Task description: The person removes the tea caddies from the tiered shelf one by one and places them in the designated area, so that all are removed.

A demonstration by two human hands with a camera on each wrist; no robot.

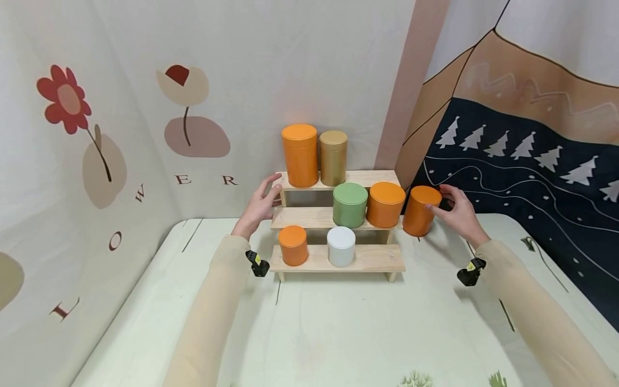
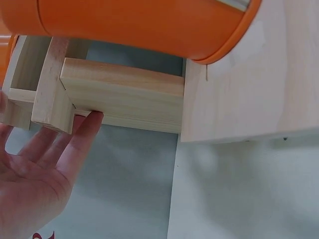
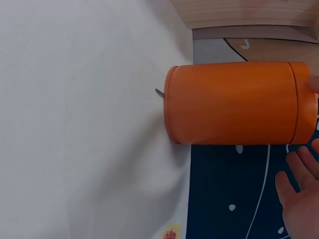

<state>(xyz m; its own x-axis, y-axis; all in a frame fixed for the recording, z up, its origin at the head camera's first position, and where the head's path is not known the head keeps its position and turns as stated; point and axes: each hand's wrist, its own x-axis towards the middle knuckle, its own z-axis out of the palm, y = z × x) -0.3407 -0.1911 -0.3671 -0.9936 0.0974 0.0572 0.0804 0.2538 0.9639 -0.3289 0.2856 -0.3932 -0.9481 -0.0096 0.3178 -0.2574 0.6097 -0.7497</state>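
Note:
My right hand (image 1: 456, 212) pinches an orange canister (image 1: 419, 215) near its lid, thumb in front and index finger at the far side. In the right wrist view the same canister (image 3: 234, 104) stands out from the fingers (image 3: 299, 174), which spread beside its lid. It is right of a three-tier wooden stand (image 1: 309, 217); I cannot tell whether its base touches the table. At the stand's left side, my left hand (image 1: 262, 204) touches the upper part. In the left wrist view its fairly straight fingers (image 2: 82, 142) reach to the wooden frame (image 2: 124, 94).
On the top tier are a tall orange canister (image 1: 301, 158) and a gold one (image 1: 333, 158). The middle tier bears a green canister (image 1: 350, 205) and an orange one (image 1: 385, 205); the lowest, a small orange canister (image 1: 293, 245) and a white one (image 1: 340, 246). Printed cloth (image 1: 251, 80) hangs behind.

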